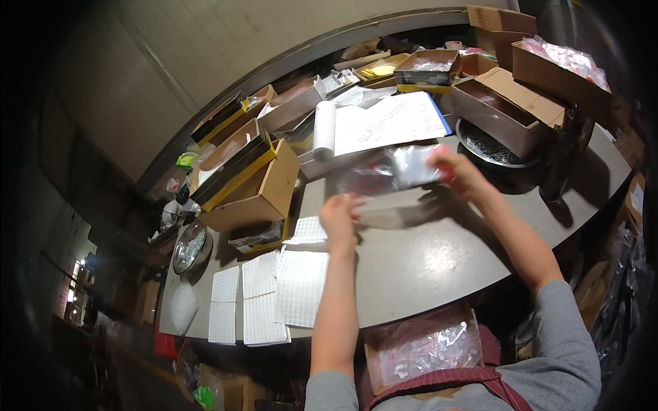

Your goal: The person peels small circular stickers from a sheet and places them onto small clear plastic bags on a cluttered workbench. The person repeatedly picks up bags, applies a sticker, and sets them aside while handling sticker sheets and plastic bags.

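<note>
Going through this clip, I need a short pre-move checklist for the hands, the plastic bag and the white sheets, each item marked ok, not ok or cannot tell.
1. Right hand gripping the plastic bag: ok; its fingers are closed on the bag's right end.
2. Left hand touching the bag: cannot tell; motion blurs the space between them.
3. Bag sharp enough to inspect: not ok; it is smeared by motion.
4. White sheets lying on the table: ok; some overlap.
5. Left forearm off the sheets: cannot tell; it covers a sheet's edge in this view.
</note>
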{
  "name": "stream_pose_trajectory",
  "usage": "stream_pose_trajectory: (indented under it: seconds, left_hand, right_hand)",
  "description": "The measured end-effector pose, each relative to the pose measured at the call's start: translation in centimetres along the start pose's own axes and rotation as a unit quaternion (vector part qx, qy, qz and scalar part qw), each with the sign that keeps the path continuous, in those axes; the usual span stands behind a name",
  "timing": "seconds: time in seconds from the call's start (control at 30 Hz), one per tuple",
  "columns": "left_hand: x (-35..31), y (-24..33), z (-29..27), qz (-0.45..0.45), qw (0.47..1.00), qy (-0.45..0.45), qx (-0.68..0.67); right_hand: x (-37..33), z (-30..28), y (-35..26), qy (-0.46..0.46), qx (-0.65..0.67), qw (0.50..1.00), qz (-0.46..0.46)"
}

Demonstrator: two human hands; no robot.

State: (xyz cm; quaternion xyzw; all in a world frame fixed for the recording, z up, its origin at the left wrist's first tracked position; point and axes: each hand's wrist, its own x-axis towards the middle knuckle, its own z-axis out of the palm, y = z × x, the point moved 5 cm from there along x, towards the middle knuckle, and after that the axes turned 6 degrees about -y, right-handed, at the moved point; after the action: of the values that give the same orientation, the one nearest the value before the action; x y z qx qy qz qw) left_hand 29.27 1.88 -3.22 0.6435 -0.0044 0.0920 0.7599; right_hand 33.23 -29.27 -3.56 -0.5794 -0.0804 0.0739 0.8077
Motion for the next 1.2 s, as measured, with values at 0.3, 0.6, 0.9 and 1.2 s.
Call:
stream_pose_trajectory:
  seconds: [0.3, 0.6, 0.9, 1.2]
  left_hand:
    - [2.1, 0.1, -2.2, 0.012, 0.97, 0.05, 0.236]
    - [-5.7, 4.1, 7.2, 0.35, 0.838, 0.017, 0.419]
    - [0.0, -4.2, 3.4, 0.102, 0.698, 0.027, 0.708]
    - [-4.1, -0.5, 10.0, -0.155, 0.943, -0.211, -0.205]
  right_hand:
    - [-1.2, 3.6, 0.2, -0.011, -0.083, 0.996, -0.042]
    - [-3.0, 6.3, 0.1, -0.075, -0.073, 0.993, -0.057]
    - [-1.0, 0.9, -1.0, 0.067, -0.161, 0.983, -0.064]
    - [-7.5, 12.2, 1.6, -0.045, -0.497, 0.79, -0.357]
